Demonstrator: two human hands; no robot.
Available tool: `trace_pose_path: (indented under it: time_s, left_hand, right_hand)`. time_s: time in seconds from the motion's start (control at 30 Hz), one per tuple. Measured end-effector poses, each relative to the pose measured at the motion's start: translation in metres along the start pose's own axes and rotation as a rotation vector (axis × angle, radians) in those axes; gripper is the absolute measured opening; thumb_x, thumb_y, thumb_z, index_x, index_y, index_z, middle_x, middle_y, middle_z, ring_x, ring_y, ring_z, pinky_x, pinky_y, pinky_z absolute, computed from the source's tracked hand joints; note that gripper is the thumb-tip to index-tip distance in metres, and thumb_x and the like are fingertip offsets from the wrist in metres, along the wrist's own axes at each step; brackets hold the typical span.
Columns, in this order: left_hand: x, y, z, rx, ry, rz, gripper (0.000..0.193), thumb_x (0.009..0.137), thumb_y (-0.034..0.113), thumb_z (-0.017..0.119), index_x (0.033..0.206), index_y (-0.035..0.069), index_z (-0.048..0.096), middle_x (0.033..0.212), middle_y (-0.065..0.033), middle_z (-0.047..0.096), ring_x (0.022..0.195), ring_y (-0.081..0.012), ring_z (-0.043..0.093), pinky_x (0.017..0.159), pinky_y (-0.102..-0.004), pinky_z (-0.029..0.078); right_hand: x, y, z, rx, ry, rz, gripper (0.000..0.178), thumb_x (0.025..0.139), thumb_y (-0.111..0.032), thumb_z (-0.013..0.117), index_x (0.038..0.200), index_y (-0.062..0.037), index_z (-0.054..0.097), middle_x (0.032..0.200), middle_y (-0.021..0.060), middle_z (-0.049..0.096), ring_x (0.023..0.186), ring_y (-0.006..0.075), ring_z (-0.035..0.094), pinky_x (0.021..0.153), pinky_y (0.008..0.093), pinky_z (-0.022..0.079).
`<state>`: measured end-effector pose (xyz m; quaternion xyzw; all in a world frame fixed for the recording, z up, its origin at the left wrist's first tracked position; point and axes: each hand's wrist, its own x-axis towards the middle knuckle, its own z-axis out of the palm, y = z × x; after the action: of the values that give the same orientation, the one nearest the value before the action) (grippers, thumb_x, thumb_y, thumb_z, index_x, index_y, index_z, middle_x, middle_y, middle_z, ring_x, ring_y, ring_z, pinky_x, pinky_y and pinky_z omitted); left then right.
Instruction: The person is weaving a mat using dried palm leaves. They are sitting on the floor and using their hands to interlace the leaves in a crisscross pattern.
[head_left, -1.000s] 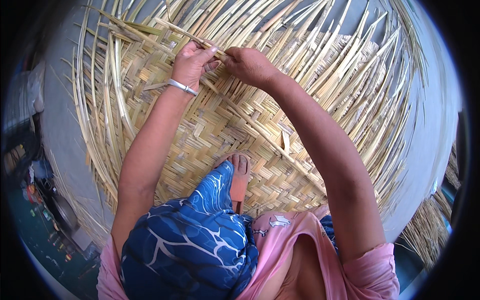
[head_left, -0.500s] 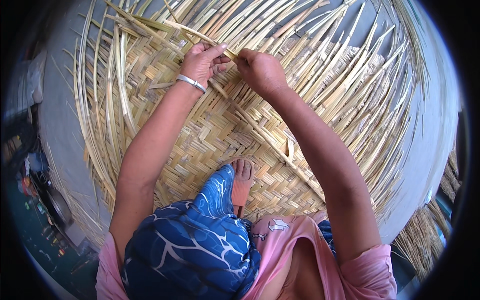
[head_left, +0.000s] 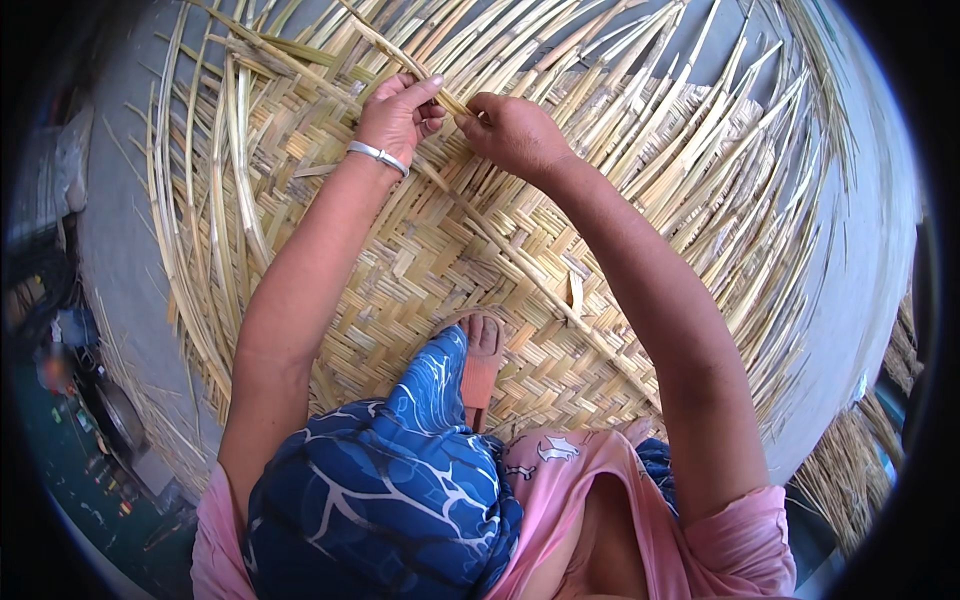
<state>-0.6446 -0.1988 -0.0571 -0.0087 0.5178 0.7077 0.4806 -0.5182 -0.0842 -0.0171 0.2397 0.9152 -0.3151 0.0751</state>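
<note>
My left hand (head_left: 398, 118), with a silver bangle at its wrist, pinches a pale flat reed strip (head_left: 388, 45) between thumb and fingers. The strip runs up and to the left past that hand. Its other end goes into the closed fingers of my right hand (head_left: 518, 138), and a short yellowish stretch shows between the two hands. Both hands are above the upper part of a woven reed mat (head_left: 415, 265) with a zigzag pattern. Long unwoven strips (head_left: 650, 150) fan out from its far and right sides.
A long thin reed (head_left: 540, 285) lies diagonally across the mat. My sandalled foot (head_left: 484, 350) rests on the weave. More loose strips (head_left: 240, 150) curve along the left. Grey floor (head_left: 860, 250) surrounds the mat, with a straw bundle (head_left: 845, 475) at lower right and clutter at lower left.
The held strip's far end has swung upward and now points more steeply away. My right hand has shifted slightly left and nearer. My left hand has moved slightly up and left.
</note>
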Motion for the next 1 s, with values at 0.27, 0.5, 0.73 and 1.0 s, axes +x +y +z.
trace_pose_path:
  time_s: [0.27, 0.5, 0.73, 1.0]
  left_hand:
    - [-0.007, 0.011, -0.004, -0.014, -0.190, 0.009, 0.011, 0.085, 0.011, 0.062, 0.094, 0.009, 0.057, 0.088, -0.0010, 0.062, 0.077, -0.0106, 0.059, 0.065, -0.0239, 0.048]
    - [-0.008, 0.016, -0.009, 0.048, -0.246, 0.013, 0.012, 0.086, 0.013, 0.061, 0.098, 0.009, 0.057, 0.091, -0.0004, 0.063, 0.081, -0.0103, 0.060, 0.065, -0.0234, 0.047]
    - [-0.009, 0.020, -0.007, 0.046, -0.290, -0.036, 0.014, 0.087, 0.014, 0.060, 0.100, 0.008, 0.058, 0.096, -0.0018, 0.063, 0.087, -0.0124, 0.059, 0.069, -0.0243, 0.046]
    - [-0.014, 0.023, -0.008, -0.163, -0.439, -0.126, 0.017, 0.089, 0.007, 0.055, 0.104, 0.002, 0.058, 0.099, -0.0068, 0.063, 0.090, -0.0169, 0.061, 0.071, -0.0253, 0.051]
  right_hand:
    - [0.016, 0.007, -0.010, 0.486, -0.196, 0.099, 0.033, 0.091, -0.031, 0.057, 0.104, -0.0018, 0.061, 0.083, 0.0071, 0.065, 0.081, 0.0134, 0.061, 0.077, 0.0283, 0.049]
    - [0.016, 0.001, -0.013, 0.476, -0.118, 0.056, 0.026, 0.089, -0.027, 0.060, 0.102, -0.0037, 0.062, 0.087, 0.0066, 0.065, 0.084, 0.0128, 0.060, 0.078, 0.0292, 0.049]
    - [0.022, 0.006, -0.013, 0.523, -0.076, 0.001, 0.028, 0.087, -0.029, 0.061, 0.098, -0.0033, 0.064, 0.084, 0.0086, 0.066, 0.079, 0.0153, 0.062, 0.074, 0.0295, 0.050]
    - [0.013, 0.011, -0.028, 0.799, -0.201, 0.080, 0.026, 0.089, -0.029, 0.059, 0.094, -0.0040, 0.062, 0.078, 0.0029, 0.063, 0.074, 0.0093, 0.057, 0.072, 0.0262, 0.046]
